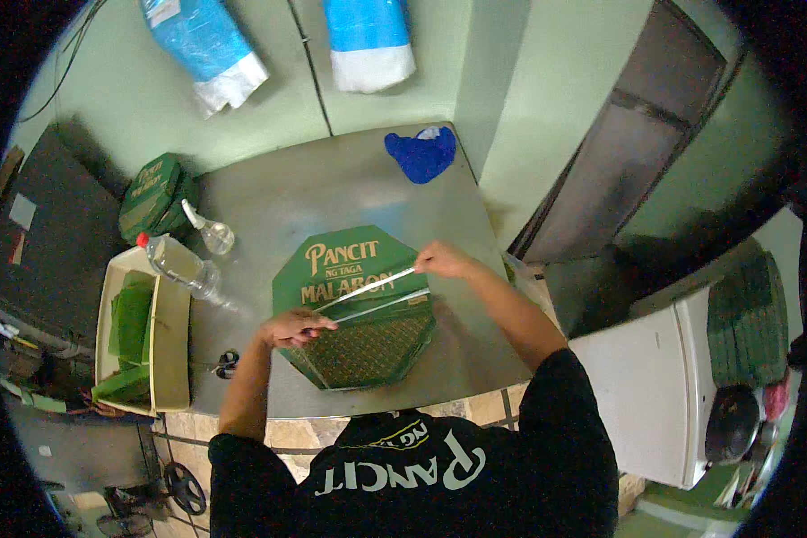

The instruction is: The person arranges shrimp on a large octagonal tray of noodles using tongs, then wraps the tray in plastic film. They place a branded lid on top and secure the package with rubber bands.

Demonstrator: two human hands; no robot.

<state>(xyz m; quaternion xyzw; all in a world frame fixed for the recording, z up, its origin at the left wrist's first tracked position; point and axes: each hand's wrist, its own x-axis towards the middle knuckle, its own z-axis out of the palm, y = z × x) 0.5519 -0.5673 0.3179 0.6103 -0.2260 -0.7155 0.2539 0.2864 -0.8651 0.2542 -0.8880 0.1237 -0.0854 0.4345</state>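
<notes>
An octagonal green cardboard box (360, 376) with printed lettering lies on the metal table in front of me. Its lower part has a woven-pattern print. My left hand (298, 328) is over the box's left side, pinching a thin, pale, shiny strip (370, 288), which looks like plastic tie or ribbon. My right hand (446, 260) grips the strip near the box's upper right edge. Two lengths run slantwise across the lid, one between both hands and one from the left hand to the right edge. Whether the strip passes beneath the box is hidden.
Left of the box are black-handled scissors (226, 364), a clear red-capped bottle (183, 267), a spray bottle (214, 232) and a cream bin (172, 350) holding green leaves (131, 319). Another green box (151, 198) and a blue cloth item (422, 155) sit farther back on the table (269, 195).
</notes>
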